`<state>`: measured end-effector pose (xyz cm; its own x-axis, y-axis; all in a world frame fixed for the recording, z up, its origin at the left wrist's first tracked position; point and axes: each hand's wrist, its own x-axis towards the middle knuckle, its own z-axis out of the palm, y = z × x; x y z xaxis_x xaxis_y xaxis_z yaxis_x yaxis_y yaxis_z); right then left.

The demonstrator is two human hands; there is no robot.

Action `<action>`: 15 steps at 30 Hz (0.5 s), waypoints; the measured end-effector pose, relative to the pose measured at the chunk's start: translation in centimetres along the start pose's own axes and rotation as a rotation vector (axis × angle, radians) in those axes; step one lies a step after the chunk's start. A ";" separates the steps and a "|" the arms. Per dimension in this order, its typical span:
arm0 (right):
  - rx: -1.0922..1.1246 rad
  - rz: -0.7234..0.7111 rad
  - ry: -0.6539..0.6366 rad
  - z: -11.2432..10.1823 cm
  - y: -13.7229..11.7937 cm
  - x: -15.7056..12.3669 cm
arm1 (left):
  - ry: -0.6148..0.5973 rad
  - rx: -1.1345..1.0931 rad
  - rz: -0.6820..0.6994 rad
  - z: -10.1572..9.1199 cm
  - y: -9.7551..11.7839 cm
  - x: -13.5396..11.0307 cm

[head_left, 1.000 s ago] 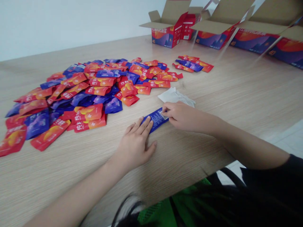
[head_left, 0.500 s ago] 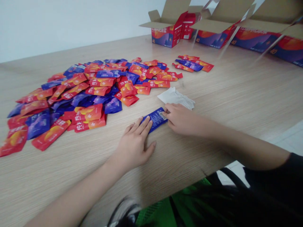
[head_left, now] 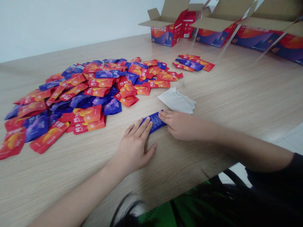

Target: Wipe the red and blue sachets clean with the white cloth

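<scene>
Left hand [head_left: 133,148] has its fingers [head_left: 144,125] spread flat on a blue sachet [head_left: 155,122], right hand [head_left: 186,125] pressing the other end with straight fingers — neither grips. Held from both ends, it stays pinned flat to the surface [head_left: 213,94] — no sliding.

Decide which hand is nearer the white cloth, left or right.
Right. The right hand lies just below the white cloth, at one end of the blue sachet; the left hand rests farther off, at the sachet's other end.

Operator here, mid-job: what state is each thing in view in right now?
Left hand: open, fingers resting on the sachet
Right hand: fingers against the sachet's end
Blue sachet: lying flat on the table
White tissue: crumpled, lying loose
Sachet heap: loose, overlapping
Printed cartons: open, flaps up
</scene>
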<state>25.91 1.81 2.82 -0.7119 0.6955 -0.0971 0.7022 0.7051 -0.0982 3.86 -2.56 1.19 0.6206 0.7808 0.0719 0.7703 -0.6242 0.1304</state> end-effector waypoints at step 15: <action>-0.025 0.049 -0.054 -0.3 -0.7 0.0 | 0.025 0.021 0.010 0.2 -0.7 -0.5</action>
<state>25.40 1.38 3.22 -0.6755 0.7210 -0.1541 0.7353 0.6744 -0.0676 3.02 -2.55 0.84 0.6246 0.7748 0.0976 0.7672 -0.6322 0.1087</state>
